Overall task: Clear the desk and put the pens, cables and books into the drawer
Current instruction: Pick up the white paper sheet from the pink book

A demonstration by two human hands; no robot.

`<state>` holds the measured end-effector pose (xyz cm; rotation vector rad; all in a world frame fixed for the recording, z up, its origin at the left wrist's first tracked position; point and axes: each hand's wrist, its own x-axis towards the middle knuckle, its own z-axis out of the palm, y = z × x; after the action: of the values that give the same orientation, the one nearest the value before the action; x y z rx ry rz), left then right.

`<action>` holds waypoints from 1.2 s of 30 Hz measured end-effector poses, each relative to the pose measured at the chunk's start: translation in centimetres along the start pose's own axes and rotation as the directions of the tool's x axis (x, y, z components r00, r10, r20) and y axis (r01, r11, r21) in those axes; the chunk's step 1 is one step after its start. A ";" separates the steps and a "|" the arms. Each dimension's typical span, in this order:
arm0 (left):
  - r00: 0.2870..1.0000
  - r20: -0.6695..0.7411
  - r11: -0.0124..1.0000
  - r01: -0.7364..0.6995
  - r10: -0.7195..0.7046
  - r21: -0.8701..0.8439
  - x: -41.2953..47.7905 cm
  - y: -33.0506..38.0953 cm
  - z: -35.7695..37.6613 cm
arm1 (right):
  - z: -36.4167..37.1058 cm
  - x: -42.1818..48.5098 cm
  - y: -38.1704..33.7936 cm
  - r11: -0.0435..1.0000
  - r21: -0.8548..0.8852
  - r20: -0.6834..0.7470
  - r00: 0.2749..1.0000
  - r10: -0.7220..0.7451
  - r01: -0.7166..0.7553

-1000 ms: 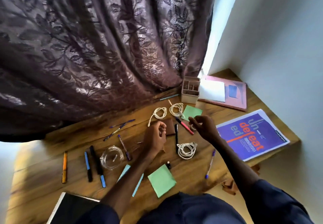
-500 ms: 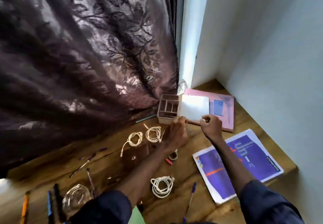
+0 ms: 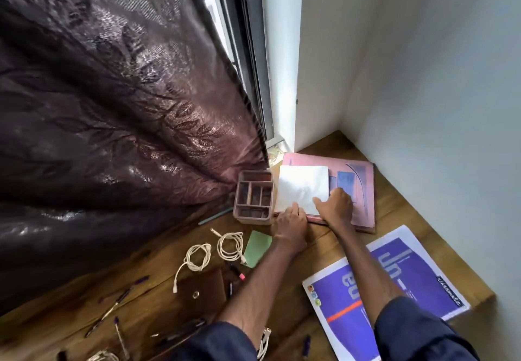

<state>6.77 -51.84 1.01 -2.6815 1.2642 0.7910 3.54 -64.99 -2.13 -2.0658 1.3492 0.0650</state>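
2 books lie far right on the worktop [image 3: 394,211], white book [image 3: 303,184] on pink book [image 3: 363,191]; the right hand [image 3: 335,205] pinches the white one's near corner, the left hand [image 3: 290,219] touches its edge with a grip I cannot tell, so a weak hold may drop it.

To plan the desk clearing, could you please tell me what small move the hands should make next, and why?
Probably lift the white square paper pad off the flat pink book. It lies on top, and the left hand and right hand are both at its near edge.
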 end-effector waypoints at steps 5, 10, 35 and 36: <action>1.000 0.010 1.000 0.008 -0.009 0.025 0.7 -0.2 -0.9 | -0.5 2.0 -0.1 0.995 0.055 0.082 0.994 0.073 -0.078; 1.000 0.014 0.999 0.022 -0.023 0.030 0.9 0.0 -1.0 | -0.6 2.1 -0.2 0.996 0.054 0.133 0.989 0.057 -0.065; 0.932 -0.200 0.414 -0.061 -0.302 -0.908 -12.5 -4.4 3.1 | -7.7 -14.3 -2.2 0.853 0.225 -0.193 0.880 -0.434 0.470; 0.933 -0.148 0.289 -0.050 -0.327 -0.956 -13.6 -4.7 3.6 | -7.9 -16.1 -2.4 0.838 0.211 -0.186 0.863 -0.470 0.503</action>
<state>1.53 -38.27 3.77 -3.9452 0.5053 1.5187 -4.39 -55.83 11.33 -2.1515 0.8052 -0.4467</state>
